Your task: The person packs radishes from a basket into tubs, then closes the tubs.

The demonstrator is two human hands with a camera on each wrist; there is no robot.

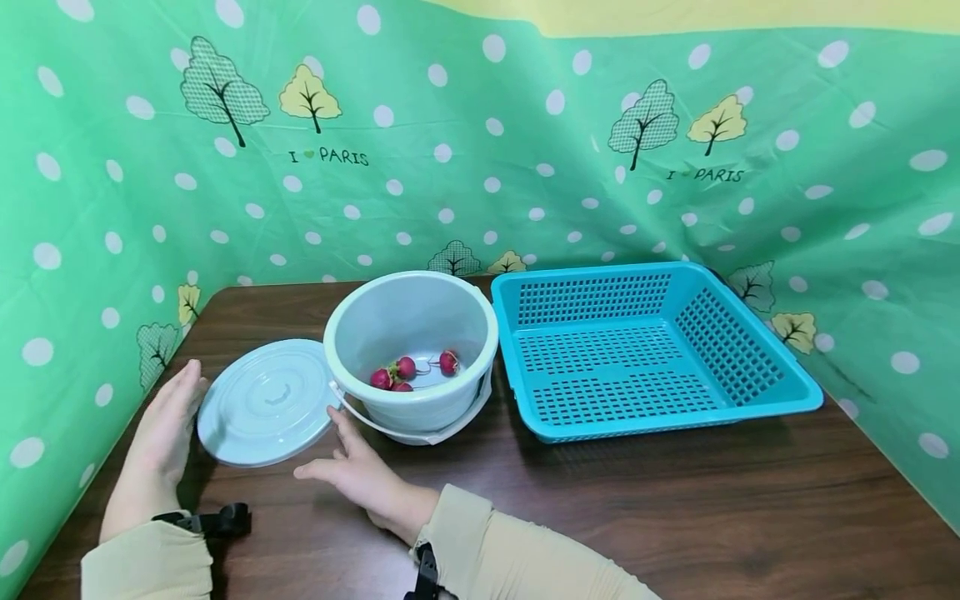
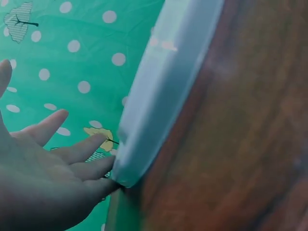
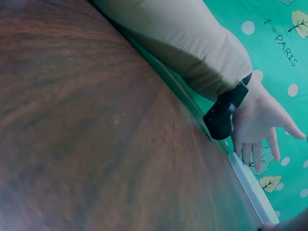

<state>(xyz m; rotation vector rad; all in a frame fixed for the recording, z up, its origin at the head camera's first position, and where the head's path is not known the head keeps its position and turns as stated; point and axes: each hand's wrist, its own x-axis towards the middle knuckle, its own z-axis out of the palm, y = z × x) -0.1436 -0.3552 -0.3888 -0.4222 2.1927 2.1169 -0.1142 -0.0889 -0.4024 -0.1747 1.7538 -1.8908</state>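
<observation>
**Head view: both hands flank a pale blue lid**

Head view shows the lid (image 1: pixel 264 402) lying flat on the table (image 1: pixel 637 508), round, pale blue, with raised rings and a small centre grip. It touches the bucket (image 1: pixel 411 350), which holds radishes (image 1: pixel 405 371). The left hand (image 1: pixel 163 433) rests open-fingered at its left edge; the right hand (image 1: pixel 360 471) lies open by its right edge.
</observation>
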